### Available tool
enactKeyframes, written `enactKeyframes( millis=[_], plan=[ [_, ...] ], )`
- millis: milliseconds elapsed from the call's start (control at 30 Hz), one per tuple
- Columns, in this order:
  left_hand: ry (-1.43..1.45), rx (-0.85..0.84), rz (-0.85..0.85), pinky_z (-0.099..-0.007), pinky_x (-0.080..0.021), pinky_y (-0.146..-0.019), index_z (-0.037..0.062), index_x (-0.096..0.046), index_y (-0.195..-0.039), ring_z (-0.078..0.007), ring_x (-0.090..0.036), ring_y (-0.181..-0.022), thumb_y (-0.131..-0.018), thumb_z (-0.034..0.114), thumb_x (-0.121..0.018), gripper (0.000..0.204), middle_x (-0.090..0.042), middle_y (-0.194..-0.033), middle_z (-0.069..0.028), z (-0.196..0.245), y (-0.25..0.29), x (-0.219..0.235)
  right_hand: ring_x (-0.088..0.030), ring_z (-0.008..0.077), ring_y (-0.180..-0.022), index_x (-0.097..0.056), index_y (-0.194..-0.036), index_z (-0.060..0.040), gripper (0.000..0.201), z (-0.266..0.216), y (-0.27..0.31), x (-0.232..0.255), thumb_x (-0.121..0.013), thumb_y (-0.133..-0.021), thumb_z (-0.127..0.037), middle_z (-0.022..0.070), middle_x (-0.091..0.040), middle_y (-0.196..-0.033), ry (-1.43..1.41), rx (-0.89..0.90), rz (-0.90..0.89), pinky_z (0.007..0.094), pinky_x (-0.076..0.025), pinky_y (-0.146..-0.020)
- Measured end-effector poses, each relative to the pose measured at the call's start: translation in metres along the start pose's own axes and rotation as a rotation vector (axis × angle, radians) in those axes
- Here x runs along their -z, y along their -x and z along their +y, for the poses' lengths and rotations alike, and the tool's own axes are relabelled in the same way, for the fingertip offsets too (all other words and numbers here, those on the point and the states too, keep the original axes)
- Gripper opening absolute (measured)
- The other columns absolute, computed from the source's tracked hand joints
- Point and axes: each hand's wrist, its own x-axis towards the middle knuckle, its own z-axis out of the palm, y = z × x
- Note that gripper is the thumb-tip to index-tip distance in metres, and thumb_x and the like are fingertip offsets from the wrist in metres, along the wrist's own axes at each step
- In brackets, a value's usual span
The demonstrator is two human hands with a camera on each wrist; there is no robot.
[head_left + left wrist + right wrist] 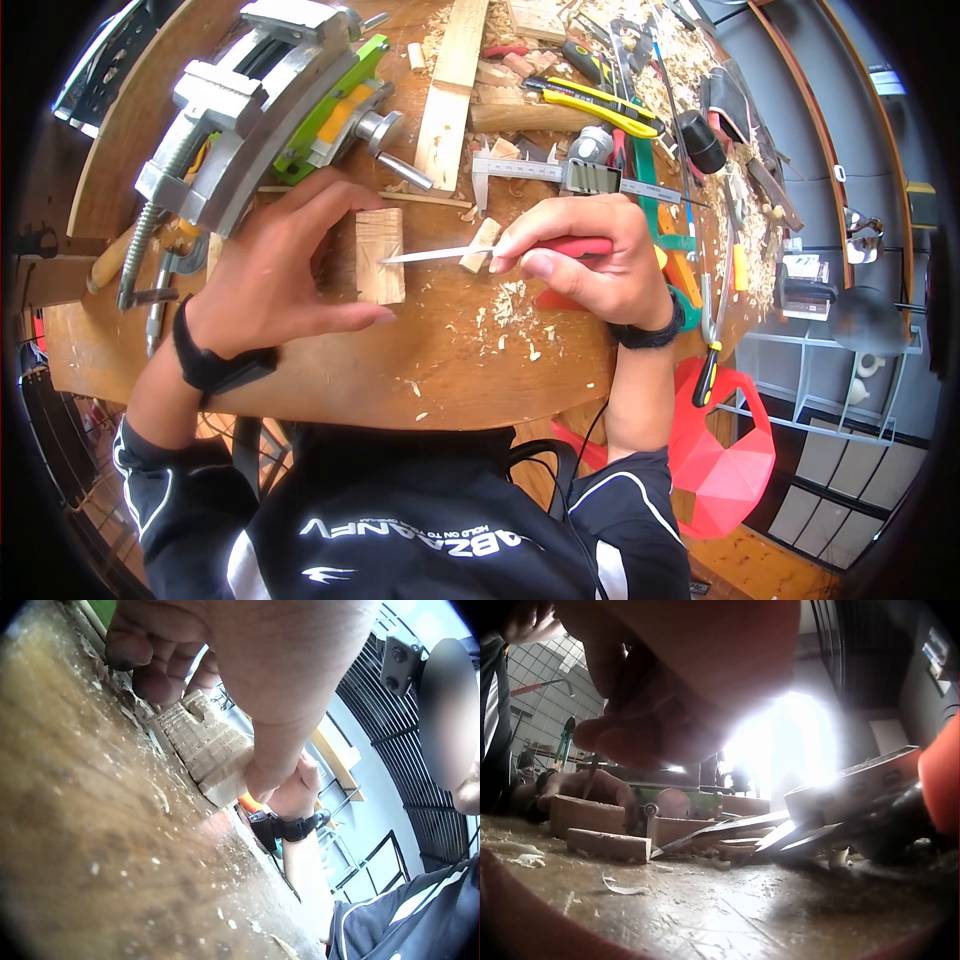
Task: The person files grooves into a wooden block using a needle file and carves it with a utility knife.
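A wooden block (380,256) with carved brick-like lines and a notch, plain in the left wrist view (206,742), stands on the table. My left hand (260,265) curves loosely around it, blurred, thumb by the near end and fingers by the far end. In my right hand (590,255) I grip a red-handled tool (575,246) with a slim, tapering metal blade. Its tip is at the block's right side. A smaller wood piece (482,244) lies under the blade.
A metal vise (225,110) with a green part stands at the far left. Behind the hands lie a digital caliper (590,176), yellow-handled pliers (600,108) and a long wood strip (445,120). Shavings (512,310) lie near the right hand. A red stool (725,450) is below the table's right edge.
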Motion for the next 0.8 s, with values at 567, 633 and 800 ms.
enactKeyframes(
  millis=[567,633,800],
  plan=[
    [0.004,-0.048,0.015,-0.0346,-0.053,-0.077,0.0039,-0.058,-0.124,-0.0259,-0.063,-0.089,-0.065,0.03,-0.094,0.074,-0.06,-0.113,-0.0102,-0.009,0.003,-0.004,-0.074,0.0169,-0.084,-0.074,-0.099,0.0025,0.013,-0.003,0.0,0.001,-0.066,-0.092,-0.005,0.012,-0.077,-0.091,-0.03,-0.05,0.06,0.0289,-0.057,-0.076],
    [0.002,-0.057,0.019,-0.0344,-0.053,-0.076,0.0039,-0.058,-0.124,-0.0255,-0.063,-0.088,-0.065,0.03,-0.094,0.074,-0.06,-0.113,-0.0102,-0.01,0.003,-0.004,-0.074,0.017,-0.084,-0.075,-0.099,0.0026,0.013,-0.003,0.001,0.001,-0.067,-0.092,-0.005,0.0122,-0.077,-0.091,-0.039,-0.067,0.064,0.029,-0.058,-0.077],
    [0.003,-0.049,0.018,-0.034,-0.053,-0.075,0.0037,-0.059,-0.124,-0.0252,-0.063,-0.087,-0.066,0.031,-0.094,0.073,-0.06,-0.112,-0.0102,-0.01,0.004,-0.004,-0.074,0.0167,-0.085,-0.075,-0.101,0.0025,0.014,-0.003,0.001,-0.001,-0.067,-0.092,-0.005,0.0121,-0.077,-0.092,-0.055,-0.049,0.07,0.0288,-0.057,-0.078]
  ],
)
